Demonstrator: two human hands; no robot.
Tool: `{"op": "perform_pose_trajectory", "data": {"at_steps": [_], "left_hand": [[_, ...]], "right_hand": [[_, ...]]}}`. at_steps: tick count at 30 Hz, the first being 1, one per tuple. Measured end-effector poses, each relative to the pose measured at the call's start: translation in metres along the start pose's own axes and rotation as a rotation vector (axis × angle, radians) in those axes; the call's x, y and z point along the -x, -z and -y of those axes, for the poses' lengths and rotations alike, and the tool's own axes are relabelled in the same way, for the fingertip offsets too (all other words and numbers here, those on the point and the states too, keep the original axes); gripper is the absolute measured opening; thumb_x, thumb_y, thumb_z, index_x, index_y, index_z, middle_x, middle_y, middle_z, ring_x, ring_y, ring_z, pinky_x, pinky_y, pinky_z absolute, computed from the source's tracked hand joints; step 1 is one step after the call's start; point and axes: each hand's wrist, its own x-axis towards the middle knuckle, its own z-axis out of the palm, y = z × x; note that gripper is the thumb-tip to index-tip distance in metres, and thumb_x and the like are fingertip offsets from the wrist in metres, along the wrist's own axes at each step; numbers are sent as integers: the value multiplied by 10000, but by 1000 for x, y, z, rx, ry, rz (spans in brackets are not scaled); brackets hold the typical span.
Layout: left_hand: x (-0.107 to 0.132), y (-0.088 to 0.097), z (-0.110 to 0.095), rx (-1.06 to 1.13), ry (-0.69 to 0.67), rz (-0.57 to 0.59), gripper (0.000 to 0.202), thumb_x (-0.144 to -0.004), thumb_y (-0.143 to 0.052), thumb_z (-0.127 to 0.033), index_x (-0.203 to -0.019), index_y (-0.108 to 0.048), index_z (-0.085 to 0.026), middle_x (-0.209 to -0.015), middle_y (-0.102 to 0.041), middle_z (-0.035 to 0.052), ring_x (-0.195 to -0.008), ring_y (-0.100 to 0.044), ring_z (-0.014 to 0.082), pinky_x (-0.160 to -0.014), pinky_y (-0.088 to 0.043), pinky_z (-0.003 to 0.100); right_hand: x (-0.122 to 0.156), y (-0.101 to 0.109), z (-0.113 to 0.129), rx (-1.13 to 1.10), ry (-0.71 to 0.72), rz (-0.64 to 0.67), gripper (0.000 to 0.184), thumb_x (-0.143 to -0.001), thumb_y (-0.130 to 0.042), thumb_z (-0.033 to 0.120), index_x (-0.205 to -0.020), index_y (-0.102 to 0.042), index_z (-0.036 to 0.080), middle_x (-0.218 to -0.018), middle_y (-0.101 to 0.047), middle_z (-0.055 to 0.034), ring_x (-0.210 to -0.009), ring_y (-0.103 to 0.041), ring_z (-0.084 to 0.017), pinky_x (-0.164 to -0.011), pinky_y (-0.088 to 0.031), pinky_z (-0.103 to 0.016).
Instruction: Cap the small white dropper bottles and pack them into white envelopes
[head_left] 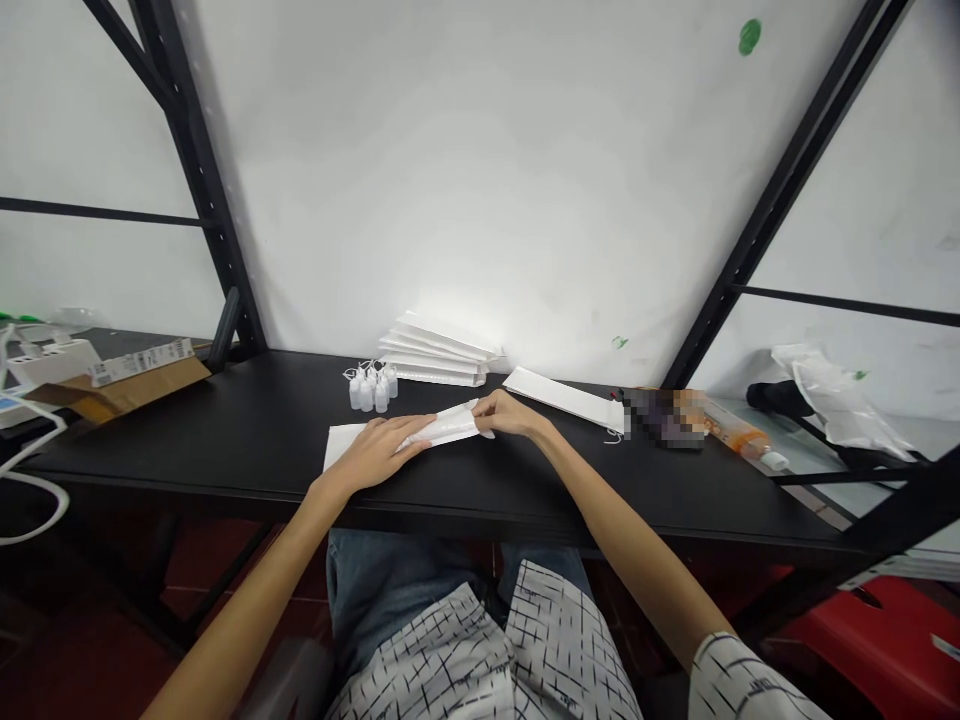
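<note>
My left hand (373, 453) lies over the near left end of a folded white paper bag (442, 430), its fingers pressed on top. My right hand (508, 413) pinches the far right end of the same bag. Under the left hand, a flat white sheet (343, 447) partly shows on the black table top (225, 440). Behind the hands stand several small white dropper bottles (371, 389), and next to them is a stack of flat white paper bags (439, 350). A single white bag (562, 396) lies to the right of my right hand.
A pixelated, unreadable object (666, 417) and an orange-and-white tube (739, 440) lie at the table's right end. A cardboard box (112, 390) and white cable (30, 470) are at left. Black shelf uprights flank the white wall behind.
</note>
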Motion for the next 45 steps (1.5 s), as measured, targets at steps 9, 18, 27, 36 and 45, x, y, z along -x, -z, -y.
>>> {"op": "perform_pose_trajectory", "data": {"at_steps": [9, 18, 27, 36, 45], "left_hand": [[-1, -4, 2, 20, -1, -4, 561, -987, -266, -583, -1413, -495, -300, -1423, -550, 23, -1297, -508, 235, -1048, -375, 363], [-1, -1, -2, 15, 10, 16, 542, -1001, -262, -549, -1414, -494, -286, -1438, -535, 38, -1312, -493, 237, -1053, -362, 376], [0, -4, -3, -2, 34, 13, 507, -1007, -293, -521, -1422, -481, -299, -1422, -550, 47, -1314, -492, 240, -1051, -359, 395], [1, -2, -3, 17, 35, 14, 512, -1004, -291, -531, -1420, -480, -300, -1436, -536, 44, -1323, -481, 241, -1062, -348, 414], [1, -3, -1, 28, 55, 4, 527, -989, -296, -566, -1409, -495, -316, -1425, -547, 26, -1297, -505, 245, -1092, -331, 424]], "right_hand": [[-8, 14, 6, 27, 11, -286, 186, -618, -724, 292, -715, -723, 132, -552, -552, 18, -509, -417, -88, -493, -328, -230], [-96, -18, 44, 401, 185, -260, 158, -820, -623, 245, -881, -728, 145, -760, -674, -3, -472, -540, -66, -620, -444, -233], [-154, -58, 64, 882, 217, -186, 218, -848, -562, 156, -967, -742, 189, -964, -743, -43, -929, -645, -208, -769, -443, -273], [-142, -46, 65, 703, 235, -233, 180, -837, -570, 138, -845, -748, 165, -852, -736, -25, -781, -672, -163, -760, -453, -253], [-79, 24, 54, 335, 234, -516, 114, -804, -625, 205, -789, -718, 142, -787, -713, -33, -557, -663, -128, -580, -489, -232]]}}
